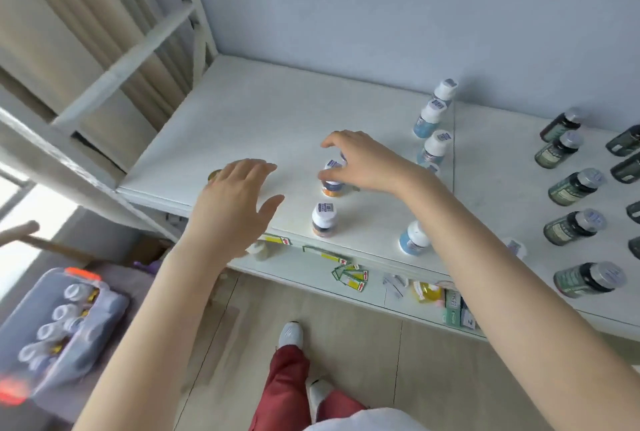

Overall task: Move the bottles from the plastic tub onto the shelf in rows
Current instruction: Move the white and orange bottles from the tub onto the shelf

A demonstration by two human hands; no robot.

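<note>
The white shelf (263, 125) carries an upright white-capped, orange-labelled bottle (333, 188). My right hand (363, 162) arches over it, thumb and curled fingers round its cap. A second orange-labelled bottle (324, 220) stands just in front, near the shelf's edge. My left hand (235, 202) hovers with straight fingers over the shelf's front left; a small yellowish object (214, 175) peeks out beside its fingertips. The clear plastic tub (104, 313), blurred at lower left on a lower surface, holds several white-capped bottles (62, 313).
A row of blue-labelled bottles (429, 120) runs front to back right of my hand, with one more (414, 240) at the front edge. Dark green-labelled bottles (575, 186) stand in rows at far right. Labels and packets (349, 278) lie on the shelf below.
</note>
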